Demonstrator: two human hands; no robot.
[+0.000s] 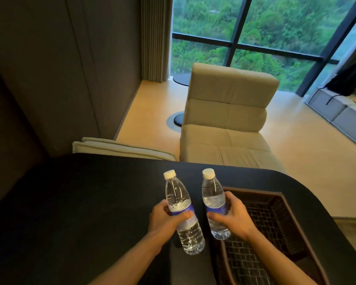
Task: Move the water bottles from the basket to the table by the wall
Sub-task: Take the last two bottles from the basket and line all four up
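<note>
Now the left hand (164,218) wraps the labelled waist of one water bottle (182,212), and the right hand (232,215) grips another bottle (214,204) likewise, both over the dark worktop (80,202) beside the woven basket (275,219). Full, they likely feel weighty; thin walls flex, so mid-body holds suit.

Beige chair (226,112) before big window (265,29).

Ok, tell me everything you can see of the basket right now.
The basket is a dark brown woven tray, rectangular, with an open lattice floor and low slanted walls. It rests on the black table at the person's right, and the frame cuts off its near end. No bottles show inside. The right hand holds a water bottle above its left rim.
</note>
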